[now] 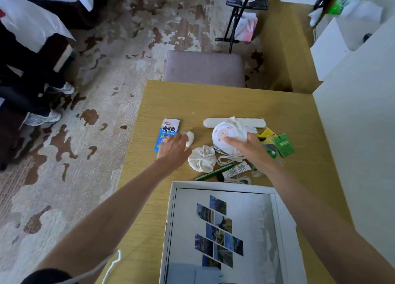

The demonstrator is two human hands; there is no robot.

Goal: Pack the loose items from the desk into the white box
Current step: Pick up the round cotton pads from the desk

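Forward, left hand [173,150] flat over snack packet [167,134], fingers wide; right hand [253,150], fingers around round white item [224,134].

Head-worn view, steeply down over desk [213,100]

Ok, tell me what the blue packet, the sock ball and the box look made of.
Blue packet: glossy plastic film, going by its sheen and printed face. Sock ball: seemingly soft white fabric, wrinkled and matte. Box: probably white cardboard, with thin stiff walls and a matte finish.

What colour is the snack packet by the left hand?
The packet is blue and white; head view.
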